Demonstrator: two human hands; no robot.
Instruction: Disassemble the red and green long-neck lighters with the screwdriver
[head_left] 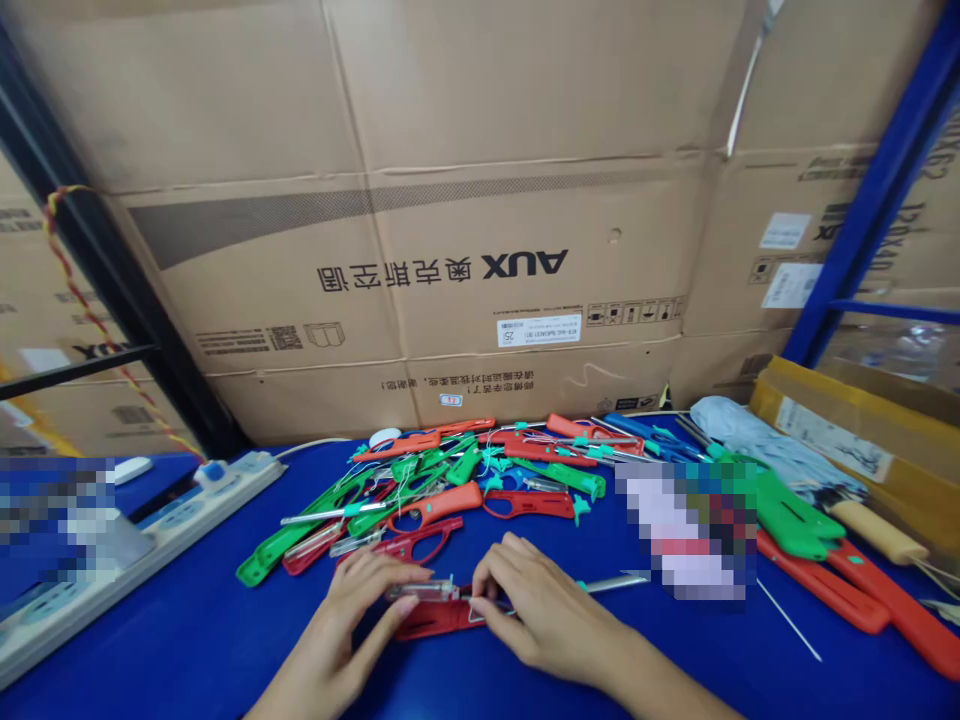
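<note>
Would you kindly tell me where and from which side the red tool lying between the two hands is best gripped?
Probably by the red handle, pinched across its flat sides from above. The red tool lies flat on the blue table, its handle showing between the left hand and right hand. Both are at the clear-capped blade end, which looks thin and awkward to hold.

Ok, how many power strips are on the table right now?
1. A white power strip lies along the left edge of the blue table, left of the left hand and the pile of red and green tools. A blurred patch nearby may hide more.
</note>
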